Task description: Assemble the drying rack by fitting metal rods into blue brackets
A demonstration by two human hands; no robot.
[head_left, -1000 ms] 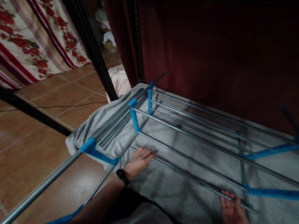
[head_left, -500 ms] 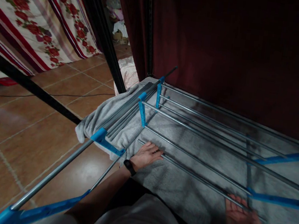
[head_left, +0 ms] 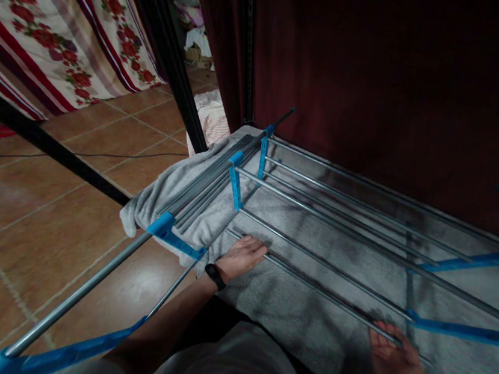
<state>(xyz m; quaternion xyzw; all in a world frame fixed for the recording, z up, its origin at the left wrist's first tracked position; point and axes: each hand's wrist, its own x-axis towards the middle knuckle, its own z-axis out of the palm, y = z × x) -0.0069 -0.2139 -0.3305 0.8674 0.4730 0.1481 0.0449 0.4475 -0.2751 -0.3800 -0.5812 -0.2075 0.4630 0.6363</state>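
Note:
A grey towel (head_left: 302, 278) lies spread over the lower tier of a drying rack made of metal rods (head_left: 333, 203) and blue plastic brackets (head_left: 234, 185). My left hand (head_left: 241, 256), with a black band on its wrist, rests flat and open on the towel near its left end, fingers under the front rod. Farther right, my right hand (head_left: 395, 369) also lies flat and open on the towel, its fingertips touching the front rod. The towel's left end (head_left: 152, 199) hangs over the folded side wing of the rack.
A dark red curtain (head_left: 381, 76) hangs right behind the rack. Brown floor tiles (head_left: 46, 216) lie to the left, crossed by a black cable. A floral sheet (head_left: 46, 28) hangs at the far left behind black poles (head_left: 166, 49). A striped cloth (head_left: 210, 115) lies on the floor.
Both hands stay flat on the towel; the right hand has shifted slightly along the front rod. The view has swung a little to the left and down.

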